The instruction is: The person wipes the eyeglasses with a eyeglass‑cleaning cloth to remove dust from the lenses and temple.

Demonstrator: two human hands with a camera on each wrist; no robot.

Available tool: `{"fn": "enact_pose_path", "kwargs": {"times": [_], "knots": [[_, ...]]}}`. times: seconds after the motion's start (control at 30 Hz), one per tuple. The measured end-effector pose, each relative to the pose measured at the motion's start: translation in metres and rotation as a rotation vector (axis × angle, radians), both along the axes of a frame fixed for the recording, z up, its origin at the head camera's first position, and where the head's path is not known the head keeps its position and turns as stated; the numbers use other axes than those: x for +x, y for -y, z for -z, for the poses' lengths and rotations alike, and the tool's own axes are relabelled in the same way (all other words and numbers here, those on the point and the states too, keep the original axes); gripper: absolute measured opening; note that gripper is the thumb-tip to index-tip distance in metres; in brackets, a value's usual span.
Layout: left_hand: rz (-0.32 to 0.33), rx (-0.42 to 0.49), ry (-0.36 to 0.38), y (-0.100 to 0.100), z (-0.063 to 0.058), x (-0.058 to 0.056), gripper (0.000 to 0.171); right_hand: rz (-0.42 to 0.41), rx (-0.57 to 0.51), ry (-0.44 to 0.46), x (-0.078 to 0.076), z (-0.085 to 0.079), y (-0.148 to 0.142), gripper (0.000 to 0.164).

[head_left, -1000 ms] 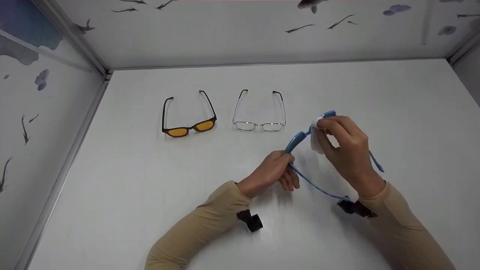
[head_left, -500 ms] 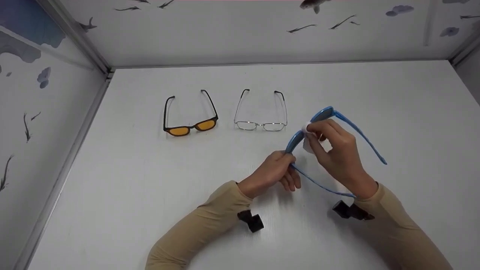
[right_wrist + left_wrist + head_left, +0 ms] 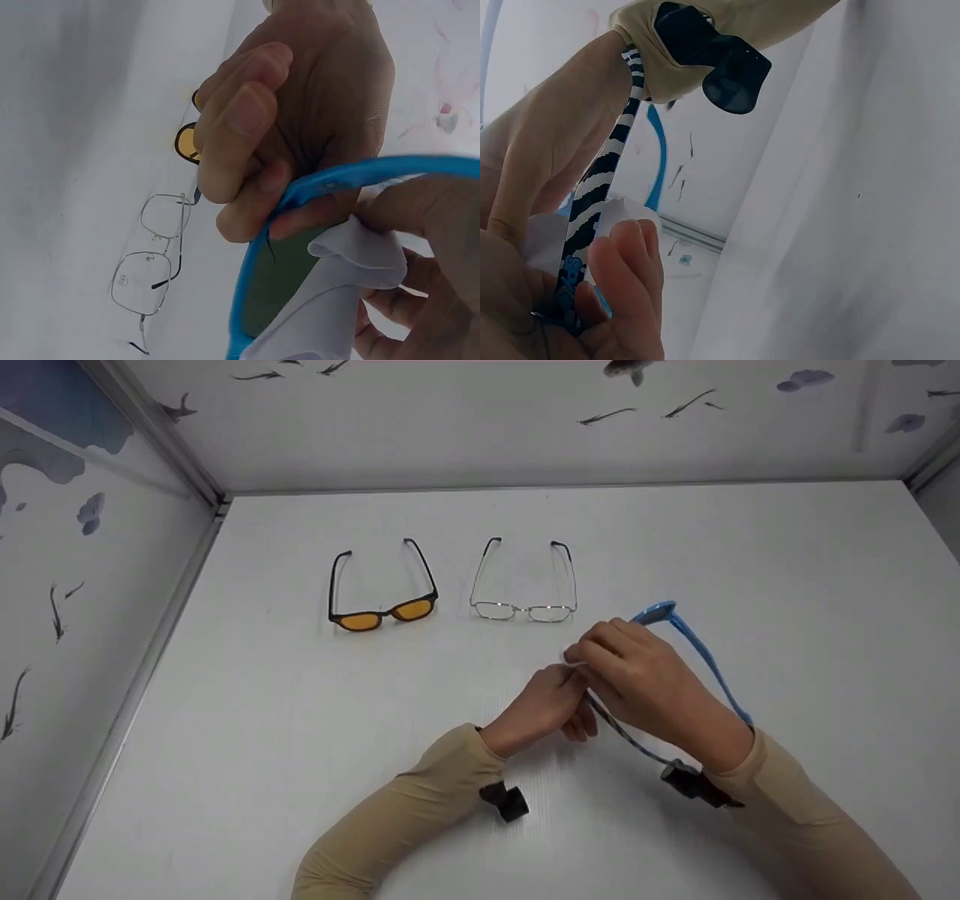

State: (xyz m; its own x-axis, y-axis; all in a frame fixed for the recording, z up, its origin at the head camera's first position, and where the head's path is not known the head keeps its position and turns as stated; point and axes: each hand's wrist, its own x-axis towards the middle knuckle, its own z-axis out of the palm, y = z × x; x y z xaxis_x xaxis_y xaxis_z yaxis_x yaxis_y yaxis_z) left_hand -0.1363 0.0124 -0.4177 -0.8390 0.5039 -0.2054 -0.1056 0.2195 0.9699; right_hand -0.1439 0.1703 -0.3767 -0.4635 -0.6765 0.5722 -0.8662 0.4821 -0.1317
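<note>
Blue-framed sunglasses [image 3: 654, 613] with dark lenses are held above the table. My left hand [image 3: 541, 701] pinches them at the corner where one lens meets its temple arm. That arm [image 3: 592, 187] shows black and white zebra stripes on its inner side in the left wrist view. My right hand [image 3: 645, 690] holds a white cloth [image 3: 330, 289] against the lens [image 3: 281, 274] nearest the left hand. In the head view the right hand covers most of the frame front and nearly all of the cloth.
Black-framed glasses with orange lenses [image 3: 361, 622] lie unfolded on the white table [image 3: 262, 750] at the left. Beside them lie thin silver-framed glasses [image 3: 523, 610] with clear lenses. Patterned panels [image 3: 480, 427] stand behind and to the left.
With the cloth, my right hand has moved left and down along the sunglasses, from the far lens to the lens beside my left hand. The far end of the sunglasses has dipped.
</note>
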Motion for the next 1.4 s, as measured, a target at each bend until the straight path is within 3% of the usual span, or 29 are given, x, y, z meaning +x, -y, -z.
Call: {"fn": "enact_pose_path", "kwargs": {"times": [0.2,0.47,0.63,0.8,1.13,1.27,1.4], "knots": [[-0.033,0.005,0.048,-0.003,-0.003,0.003,0.029,0.173,0.009,0.023,-0.007,-0.011,-0.014,0.019],[0.001,0.047,0.141,-0.002,-0.005,0.004,0.024,0.361,0.025,0.128,-0.011,-0.016,-0.039,0.023],[0.025,0.11,0.201,0.002,-0.008,0.004,0.024,0.427,-0.015,0.152,-0.014,-0.018,-0.054,0.025],[0.034,0.118,0.223,0.009,-0.012,0.002,0.023,0.466,-0.029,0.156,-0.017,-0.014,-0.07,0.03],[0.055,0.105,0.191,0.027,-0.018,-0.004,0.024,0.391,-0.059,0.165,-0.021,-0.003,-0.091,0.024],[0.055,0.106,0.185,0.036,-0.022,-0.008,0.023,0.35,-0.146,0.204,-0.022,-0.01,-0.099,0.026],[0.051,0.115,0.185,0.046,-0.027,-0.015,0.02,0.285,-0.304,0.25,-0.023,-0.02,-0.104,0.027]]}}
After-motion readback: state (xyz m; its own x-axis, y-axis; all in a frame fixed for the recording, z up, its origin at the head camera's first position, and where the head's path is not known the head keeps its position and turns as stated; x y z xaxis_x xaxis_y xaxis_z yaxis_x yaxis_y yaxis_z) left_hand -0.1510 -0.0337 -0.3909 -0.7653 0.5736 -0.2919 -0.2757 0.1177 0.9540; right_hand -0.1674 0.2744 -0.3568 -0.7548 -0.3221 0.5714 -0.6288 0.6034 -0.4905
